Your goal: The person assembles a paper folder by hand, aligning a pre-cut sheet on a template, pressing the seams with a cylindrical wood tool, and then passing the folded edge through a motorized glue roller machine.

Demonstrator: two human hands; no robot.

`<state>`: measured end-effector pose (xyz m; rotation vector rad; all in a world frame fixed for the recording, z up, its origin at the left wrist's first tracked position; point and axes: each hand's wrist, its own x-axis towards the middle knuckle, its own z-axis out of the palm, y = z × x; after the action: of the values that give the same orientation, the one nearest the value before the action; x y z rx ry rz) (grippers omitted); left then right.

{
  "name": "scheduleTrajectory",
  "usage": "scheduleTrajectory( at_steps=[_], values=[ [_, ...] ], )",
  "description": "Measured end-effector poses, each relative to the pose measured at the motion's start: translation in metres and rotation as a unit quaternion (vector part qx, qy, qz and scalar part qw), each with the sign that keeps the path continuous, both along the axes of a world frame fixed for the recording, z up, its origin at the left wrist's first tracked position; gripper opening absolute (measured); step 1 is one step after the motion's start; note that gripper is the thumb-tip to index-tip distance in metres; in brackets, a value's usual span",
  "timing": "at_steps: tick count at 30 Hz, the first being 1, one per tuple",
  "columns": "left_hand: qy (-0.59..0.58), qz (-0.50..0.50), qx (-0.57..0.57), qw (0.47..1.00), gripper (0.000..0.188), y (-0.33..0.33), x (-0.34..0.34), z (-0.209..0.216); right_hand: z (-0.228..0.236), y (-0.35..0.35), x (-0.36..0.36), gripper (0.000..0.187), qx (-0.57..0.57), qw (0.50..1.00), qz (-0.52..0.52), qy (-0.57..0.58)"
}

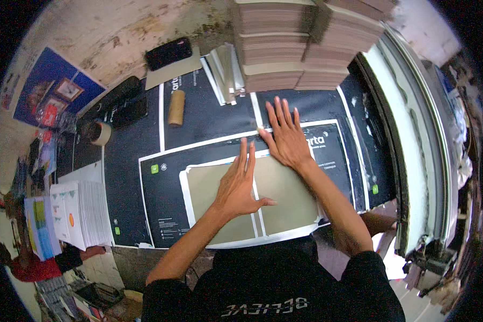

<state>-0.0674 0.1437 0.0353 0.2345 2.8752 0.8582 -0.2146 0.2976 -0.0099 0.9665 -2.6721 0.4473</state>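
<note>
The person's left hand (236, 188) is spread over the grey boards (209, 201), thumb out; right hand (287, 140), fingers extended, lies over the black sheet (165, 201) beyond them.

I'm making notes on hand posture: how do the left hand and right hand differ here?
The left hand is nearer the person's body, over the grey boards; the right hand is farther out, its fingertips over the dark surface beyond them. The left hand's thumb points right; the right hand's thumb points forward and left. Both are bare, with fingers extended and nothing visibly gripped.
</note>
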Motion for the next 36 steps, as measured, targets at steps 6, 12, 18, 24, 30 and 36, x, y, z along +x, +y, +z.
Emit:
scheduleTrajectory(
  at_steps=[6,12,18,24,30,36],
  values=[
    [0.099,0.014,0.020,0.995,0.152,-0.007,0.001,-0.017,0.015,-0.001,0.079,0.113,0.091,0.979,0.125,-0.131],
    [-0.010,-0.073,-0.235,0.969,0.149,-0.080,-0.003,0.027,0.024,0.000,0.099,0.089,0.039,0.982,0.119,-0.139],
    [-0.081,-0.030,-0.244,0.966,0.133,-0.104,0.040,0.020,0.045,-0.010,0.104,0.084,0.060,0.952,0.123,-0.272],
    [-0.041,-0.039,-0.255,0.965,0.120,-0.101,0.055,0.002,0.015,-0.043,0.087,0.093,-0.085,0.976,0.153,-0.130],
    [-0.023,-0.021,-0.256,0.966,0.111,-0.096,0.066,0.009,0.011,-0.053,0.115,0.083,-0.033,0.970,0.192,-0.146],
    [-0.051,-0.002,-0.230,0.972,0.110,-0.099,0.065,0.012,0.007,-0.054,0.132,0.074,-0.016,0.971,0.203,-0.127]
  ],
)
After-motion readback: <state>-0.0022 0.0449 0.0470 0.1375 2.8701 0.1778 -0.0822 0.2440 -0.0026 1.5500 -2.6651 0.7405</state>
